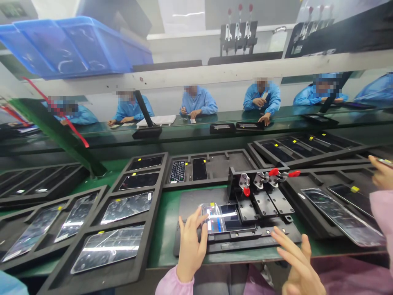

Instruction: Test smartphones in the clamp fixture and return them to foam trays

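Observation:
A phone screen point(230, 217), lit at its left end and with a yellow tab on its upper edge, lies in a black clamping fixture point(245, 246). My left hand point(192, 241) is at the screen's left end, fingers apart, the fingertips at or just over its edge; contact is hard to make out. Red-handled toggle clamps point(260, 180) stand at the back of the fixture, above metal blocks point(264, 203) by the screen's right end. My right hand point(297, 262) is open in front of the fixture's right front edge, fingers stretched, nothing in it.
Black foam trays point(150, 229) with film-covered screens flank the fixture on the left; another tray point(242, 157) sits behind. At right, a co-worker's hand point(382, 172) holds a thin object over a tray with phone screens point(340, 215). Several people in blue sit across the bench.

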`<state>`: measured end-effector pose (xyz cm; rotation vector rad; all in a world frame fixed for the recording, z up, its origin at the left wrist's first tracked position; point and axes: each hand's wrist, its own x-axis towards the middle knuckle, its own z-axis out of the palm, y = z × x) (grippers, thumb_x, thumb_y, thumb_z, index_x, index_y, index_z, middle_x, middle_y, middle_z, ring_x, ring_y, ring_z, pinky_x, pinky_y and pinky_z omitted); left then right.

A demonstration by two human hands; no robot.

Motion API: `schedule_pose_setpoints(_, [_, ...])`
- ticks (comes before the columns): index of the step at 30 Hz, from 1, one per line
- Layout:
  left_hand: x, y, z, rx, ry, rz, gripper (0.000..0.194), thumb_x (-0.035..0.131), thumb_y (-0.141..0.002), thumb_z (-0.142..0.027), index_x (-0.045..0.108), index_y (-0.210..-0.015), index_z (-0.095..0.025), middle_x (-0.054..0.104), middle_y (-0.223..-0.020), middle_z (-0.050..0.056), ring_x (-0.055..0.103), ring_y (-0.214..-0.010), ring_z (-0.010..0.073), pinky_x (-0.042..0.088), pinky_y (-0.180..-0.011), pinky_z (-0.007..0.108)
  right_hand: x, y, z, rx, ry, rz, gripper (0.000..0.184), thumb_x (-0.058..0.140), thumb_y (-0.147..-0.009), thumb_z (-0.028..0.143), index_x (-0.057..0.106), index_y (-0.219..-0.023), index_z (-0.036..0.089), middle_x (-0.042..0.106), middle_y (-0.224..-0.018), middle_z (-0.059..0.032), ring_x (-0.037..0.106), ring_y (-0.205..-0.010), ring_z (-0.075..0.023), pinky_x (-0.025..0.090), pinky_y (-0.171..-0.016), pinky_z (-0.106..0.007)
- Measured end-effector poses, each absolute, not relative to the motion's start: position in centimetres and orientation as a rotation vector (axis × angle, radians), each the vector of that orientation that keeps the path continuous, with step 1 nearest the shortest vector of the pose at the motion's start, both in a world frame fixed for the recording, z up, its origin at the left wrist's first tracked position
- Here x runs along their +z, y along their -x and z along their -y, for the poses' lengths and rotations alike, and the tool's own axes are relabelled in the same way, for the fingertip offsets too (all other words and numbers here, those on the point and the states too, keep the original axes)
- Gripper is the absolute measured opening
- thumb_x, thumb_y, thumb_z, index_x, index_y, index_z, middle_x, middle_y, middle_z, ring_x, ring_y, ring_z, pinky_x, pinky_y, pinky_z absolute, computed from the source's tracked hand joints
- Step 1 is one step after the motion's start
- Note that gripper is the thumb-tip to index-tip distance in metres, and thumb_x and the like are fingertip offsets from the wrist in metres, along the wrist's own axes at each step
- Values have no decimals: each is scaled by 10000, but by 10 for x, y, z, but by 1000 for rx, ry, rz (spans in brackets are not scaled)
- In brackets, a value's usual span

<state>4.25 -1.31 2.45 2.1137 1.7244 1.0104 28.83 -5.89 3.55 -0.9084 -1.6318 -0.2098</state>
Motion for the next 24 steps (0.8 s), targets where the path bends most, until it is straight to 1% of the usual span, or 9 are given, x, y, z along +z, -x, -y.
schedule_pose_setpoints(2, [25,-43,11,1017,-2085,-1728,391,363,-895,-187,335,-1281,-243,574,-1241,71,500,-1170,186,65,-1067,622,30,-290,63,-208,910,1584,357,354,-875,388,564,-996,126,617,-1091,-124,588,-1029,-284,178,-1036,-612])
schedule_pose_setpoints(4, [26,-44,9,1011,-2075,-1731,412,348,-898,-187,308,-1304,-244,571,-1246,74,499,-1172,186,63,-1065,624,24,-290,65,-203,922,1565,335,372,-865,367,576,-983,130,628,-1064,-114,594,-1016,-278,197,-1032,-606])
schedule_pose_setpoints(6, [29,-45,8,986,-2062,-1734,431,327,-902,-187,284,-1327,-246,558,-1263,79,483,-1187,191,67,-1059,632,20,-290,68,-168,976,1579,323,375,-870,360,580,-981,137,632,-1047,-112,594,-1015,-278,205,-1024,-612])
schedule_pose_setpoints(10, [37,-47,6,913,-2029,-1713,490,281,-911,-175,177,-1383,-255,611,-1191,56,459,-1206,180,67,-1055,640,17,-289,75,-111,1054,1558,316,371,-883,360,585,-974,146,633,-1030,-116,594,-1006,-276,214,-1009,-628])
schedule_pose_setpoints(15, [39,-46,7,932,-2059,-1702,454,287,-913,-171,253,-1353,-276,527,-1309,51,378,-1281,178,68,-1066,626,14,-283,81,-67,1075,1497,306,386,-884,354,598,-950,143,635,-1009,-117,595,-986,-267,223,-1001,-630])
schedule_pose_setpoints(17, [37,-47,7,948,-2057,-1693,460,297,-912,-170,247,-1356,-278,535,-1302,50,377,-1285,180,67,-1068,625,12,-282,82,-54,1084,1483,292,398,-880,345,603,-938,144,638,-980,-113,600,-958,-256,262,-989,-614])
schedule_pose_setpoints(19, [36,-48,7,961,-2040,-1684,481,302,-913,-171,214,-1375,-271,546,-1290,56,378,-1287,181,76,-1070,619,11,-282,83,-68,1094,1441,221,438,-859,275,609,-912,147,640,-924,-97,608,-906,-231,356,-949,-551])
schedule_pose_setpoints(21, [34,-48,6,967,-2021,-1679,480,302,-916,-176,218,-1378,-274,530,-1308,58,369,-1294,181,79,-1075,609,11,-282,82,-126,1106,1389,125,500,-803,164,614,-854,154,632,-828,-64,611,-817,-190,453,-858,-432])
schedule_pose_setpoints(24, [30,-49,6,979,-1992,-1674,449,296,-925,-187,271,-1362,-285,500,-1338,55,339,-1313,179,66,-1084,589,13,-281,81,-190,1150,1306,88,558,-737,83,578,-708,163,577,-671,-19,575,-655,-134,474,-681,-291])
